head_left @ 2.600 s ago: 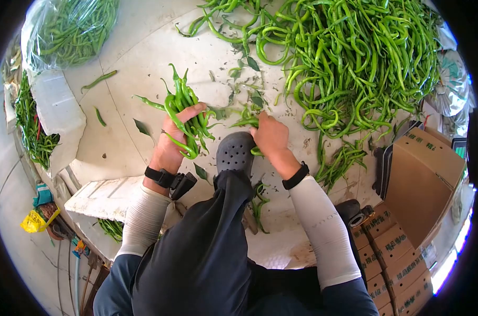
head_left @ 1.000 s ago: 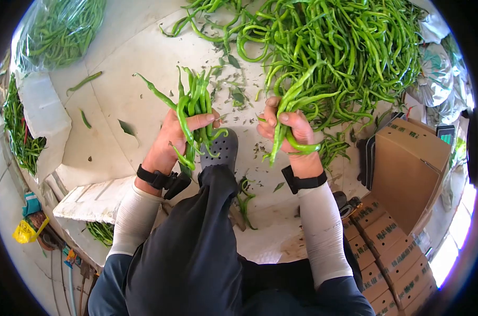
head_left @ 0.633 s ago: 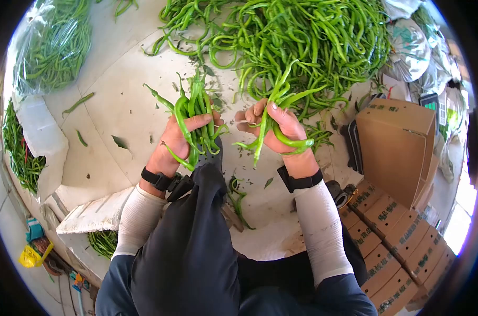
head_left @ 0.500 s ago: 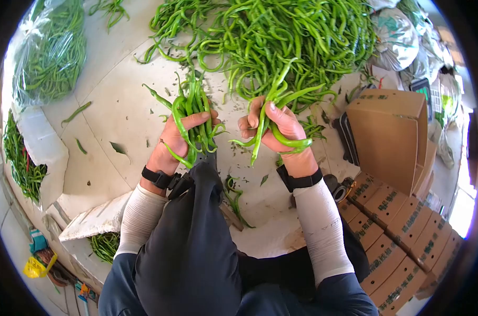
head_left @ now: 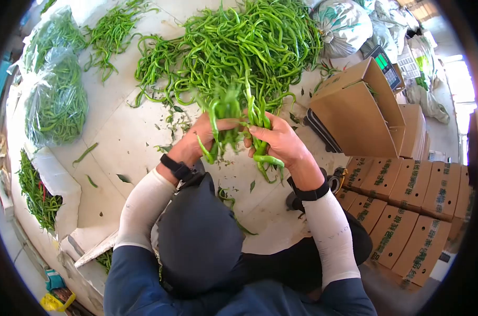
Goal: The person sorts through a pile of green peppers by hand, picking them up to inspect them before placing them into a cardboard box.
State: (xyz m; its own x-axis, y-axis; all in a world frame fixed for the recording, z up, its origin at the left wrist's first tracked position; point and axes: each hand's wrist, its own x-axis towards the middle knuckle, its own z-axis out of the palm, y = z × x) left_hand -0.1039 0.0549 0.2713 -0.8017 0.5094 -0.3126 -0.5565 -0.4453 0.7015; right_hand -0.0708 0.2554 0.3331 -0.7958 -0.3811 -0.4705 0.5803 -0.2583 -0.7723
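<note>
My left hand is closed round a bunch of long green chili peppers, which is smeared by motion. Right beside it, my right hand grips a second, smaller bunch of green chilies, tips pointing up and stems or ends hanging below. The two hands are close together, thumbs toward each other. Beyond them lies a large pile of green chilies on the pale floor. A few loose chilies lie on the floor below the hands, close to my knee.
Clear plastic bags of chilies stand at the left, above a white foam box of chilies. On the right, an open cardboard box rests on a scale. Stacked printed cartons fill the lower right. White sacks lie behind.
My hands have come together from being apart, each still holding its chilies. The view has shifted, so the box and cartons appear further left and more of the left-hand bags shows.
</note>
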